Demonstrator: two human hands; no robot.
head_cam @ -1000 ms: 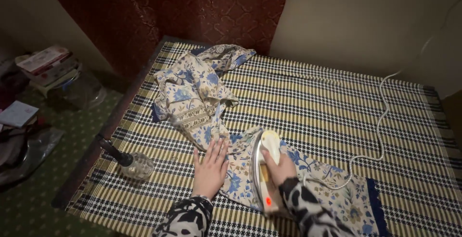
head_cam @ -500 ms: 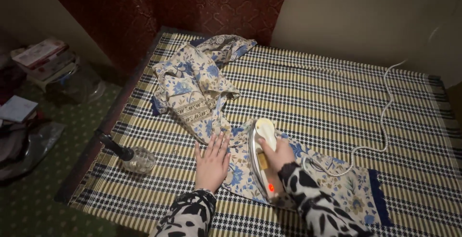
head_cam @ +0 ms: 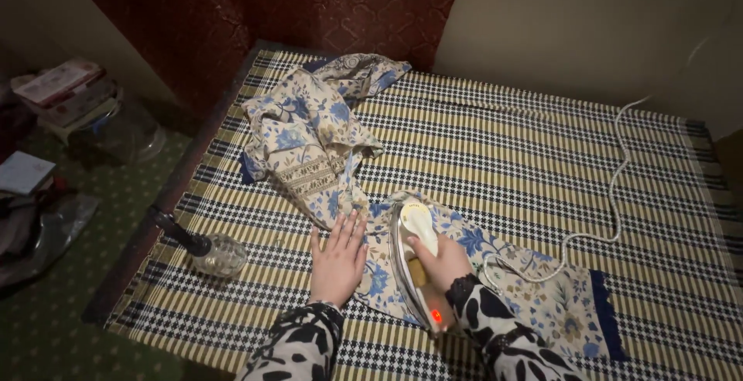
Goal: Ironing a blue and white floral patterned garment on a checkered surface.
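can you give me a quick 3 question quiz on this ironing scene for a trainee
1. True or false: the left hand lies flat on the floral cloth.
2. What does the right hand hold? A) the iron B) the glass bottle C) the cord
3. Fill in: the glass bottle lies on its ____ on the striped mat.

Key
1. True.
2. A: its grip is around the handle of the iron, whose red light is lit; the white cord trails off to the right.
3. Side.
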